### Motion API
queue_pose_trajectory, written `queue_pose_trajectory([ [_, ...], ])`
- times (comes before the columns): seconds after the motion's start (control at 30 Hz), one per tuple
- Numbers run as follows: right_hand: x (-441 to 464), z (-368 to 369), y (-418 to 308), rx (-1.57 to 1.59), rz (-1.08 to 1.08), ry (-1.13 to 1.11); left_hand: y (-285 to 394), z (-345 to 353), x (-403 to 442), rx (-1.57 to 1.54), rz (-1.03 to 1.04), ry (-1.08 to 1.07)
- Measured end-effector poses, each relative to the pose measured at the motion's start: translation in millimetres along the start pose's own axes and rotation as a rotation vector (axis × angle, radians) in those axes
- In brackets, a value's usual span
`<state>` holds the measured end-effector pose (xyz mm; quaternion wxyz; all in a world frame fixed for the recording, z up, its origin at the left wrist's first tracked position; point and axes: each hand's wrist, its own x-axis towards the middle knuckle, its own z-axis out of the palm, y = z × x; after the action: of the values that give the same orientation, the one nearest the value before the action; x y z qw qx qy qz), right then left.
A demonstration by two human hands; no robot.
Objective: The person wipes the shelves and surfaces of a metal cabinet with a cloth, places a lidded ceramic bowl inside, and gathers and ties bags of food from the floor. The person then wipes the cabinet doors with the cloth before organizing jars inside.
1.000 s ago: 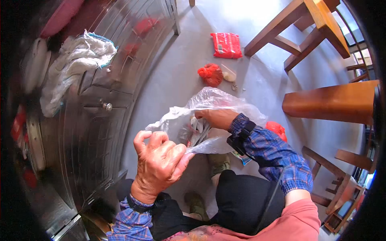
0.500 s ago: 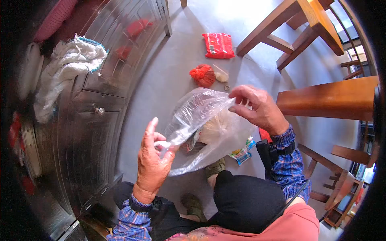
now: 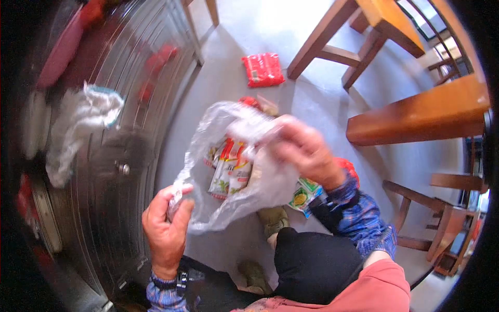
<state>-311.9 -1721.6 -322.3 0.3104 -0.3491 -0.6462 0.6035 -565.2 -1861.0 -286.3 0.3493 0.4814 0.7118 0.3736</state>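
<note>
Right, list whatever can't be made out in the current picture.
Head view:
Right hand: motion-blurred; whether it grips the clear bag is uncertain.
Red bundle beyond: mostly hidden by the bag's rim.
Red packet on the floor: print too blurred to read.
Packets seen in the bag's mouth: small print blurred.

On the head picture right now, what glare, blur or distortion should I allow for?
Head view: glare washes out the floor at top centre; head view: the right hand is motion-blurred, the left hand sharper; head view: highlights streak the plastic bag; head view: wide-angle distortion bows the dark cabinet, and the corners go black.
</note>
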Motion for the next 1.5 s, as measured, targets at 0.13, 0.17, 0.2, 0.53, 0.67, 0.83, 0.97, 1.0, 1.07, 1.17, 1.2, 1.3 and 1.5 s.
queue_pose_trajectory([
  [0.13,19,43,-13,-0.075,-0.402,-0.225,7,14,0,-0.165,0.133,-0.218],
  [0.17,22,48,-21,-0.052,-0.432,-0.287,4,21,0,-0.102,0.155,-0.242],
  [0.2,26,51,-26,-0.027,-0.461,-0.354,-2,27,3,-0.039,0.173,-0.261],
  [0.53,33,-23,35,-0.304,-0.283,-0.299,30,35,27,-0.129,0.255,-0.006],
  [0.67,34,20,99,-0.555,-0.469,-0.367,33,33,37,0.221,0.574,-0.183],
  [0.83,24,71,133,0.329,-0.034,-0.683,32,55,30,-0.080,0.445,-0.338],
  [0.97,12,57,125,0.257,0.142,-0.436,-21,20,21,-0.506,-0.002,-0.283],
  [1.0,13,54,118,0.260,0.141,-0.439,-41,12,19,-0.668,-0.053,-0.257],
  [1.07,16,46,101,0.358,0.374,-0.293,-63,0,13,-0.742,-0.130,-0.223],
  [1.17,17,48,104,0.125,0.178,-0.270,-83,22,-8,-0.035,0.108,-0.215],
  [1.2,19,51,107,0.040,0.099,-0.286,-90,36,-11,0.208,0.267,-0.234],
  [1.3,30,68,112,0.060,-0.239,-0.524,-122,77,-8,0.759,0.446,-0.502],
  [1.5,41,77,61,-0.262,-0.246,-0.503,-156,85,0,0.816,0.435,-0.263],
])
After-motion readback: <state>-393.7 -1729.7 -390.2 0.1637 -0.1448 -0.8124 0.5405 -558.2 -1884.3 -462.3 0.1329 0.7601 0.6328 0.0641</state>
